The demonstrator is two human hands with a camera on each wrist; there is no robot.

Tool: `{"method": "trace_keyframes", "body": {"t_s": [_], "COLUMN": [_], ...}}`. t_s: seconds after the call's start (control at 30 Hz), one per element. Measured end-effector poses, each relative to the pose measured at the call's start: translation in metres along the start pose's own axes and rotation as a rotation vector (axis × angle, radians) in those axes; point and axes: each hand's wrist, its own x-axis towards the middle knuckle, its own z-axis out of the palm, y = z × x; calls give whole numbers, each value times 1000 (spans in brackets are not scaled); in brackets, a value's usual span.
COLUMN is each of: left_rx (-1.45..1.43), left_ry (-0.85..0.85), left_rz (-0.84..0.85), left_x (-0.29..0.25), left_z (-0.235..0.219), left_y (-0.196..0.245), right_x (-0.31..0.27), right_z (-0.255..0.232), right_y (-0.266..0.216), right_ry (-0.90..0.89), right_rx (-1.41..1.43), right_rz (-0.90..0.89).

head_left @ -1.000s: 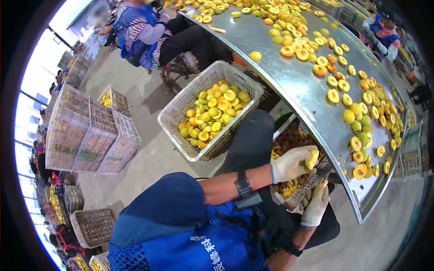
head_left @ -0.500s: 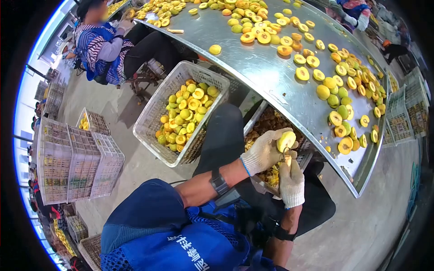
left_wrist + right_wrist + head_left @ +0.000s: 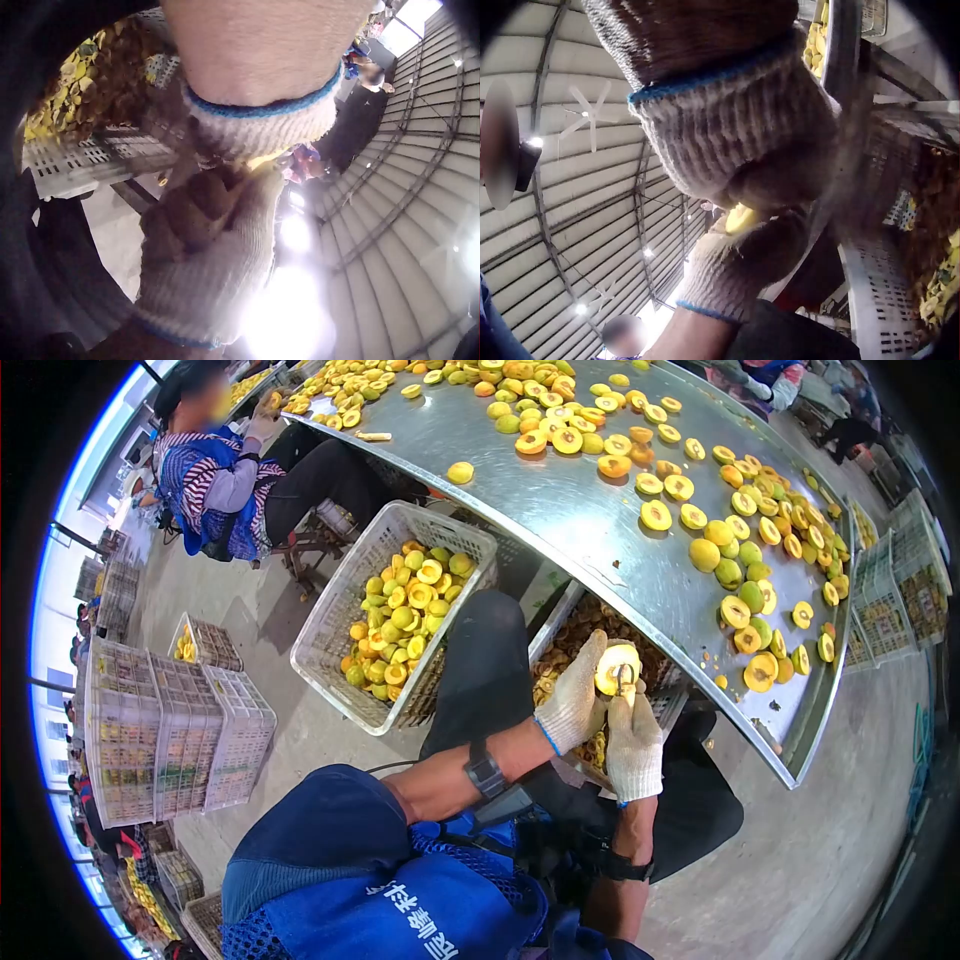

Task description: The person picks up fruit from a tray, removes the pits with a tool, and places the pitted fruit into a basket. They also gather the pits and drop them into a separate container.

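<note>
In the head view, my gloved left hand [image 3: 577, 700] holds a halved yellow fruit, which looks like a peach half [image 3: 617, 669], its pale cut face turned up. My gloved right hand [image 3: 635, 745] grips a small pitting tool with a curved metal loop [image 3: 625, 678], and the loop sits against the middle of the cut face. The handle is mostly hidden by the fingers. A yellow bit of the peach half [image 3: 742, 218] shows between the two gloves in the right wrist view. The left wrist view shows the hands together, the fruit mostly covered.
A metal table [image 3: 560, 530] with many fruit halves rises at the front right. Below its edge stands a crate of scraps [image 3: 560, 622]. A white crate [image 3: 395, 510] of cut fruit is by my knee; stacked crates [image 3: 150, 730] are at left. Another person [image 3: 225, 480] sits beyond.
My hands were apart a second ago, the peach half in the left. The right hand has come up to it, and the tool's loop now meets the cut face. The head view has shifted.
</note>
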Motion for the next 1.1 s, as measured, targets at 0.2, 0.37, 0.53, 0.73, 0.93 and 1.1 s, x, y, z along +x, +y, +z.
{"method": "trace_keyframes", "body": {"t_s": [0.2, 0.37, 0.53, 0.73, 0.93, 1.1], "left_rx": [-46, -5, 29, 137, 250, 262], "left_ry": [78, 121, 145, 118, 111, 145], "left_rz": [-9, 0, -42, -46, 14, 57], "left_x": [-7, -13, -14, -18, -23, -34], "left_z": [16, 22, 24, 27, 35, 52], "left_y": [3, 6, 9, 12, 20, 22], "right_x": [1, -3, -10, -14, -16, -18], "right_z": [3, 9, 13, 13, 9, 11], "right_y": [2, 3, -8, -4, -5, -5], "right_ry": [-15, -11, 15, 7, -50, -20], "right_rx": [-95, -184, -303, -313, -270, -206], "right_rz": [69, 82, 36, 33, 7, 19]}}
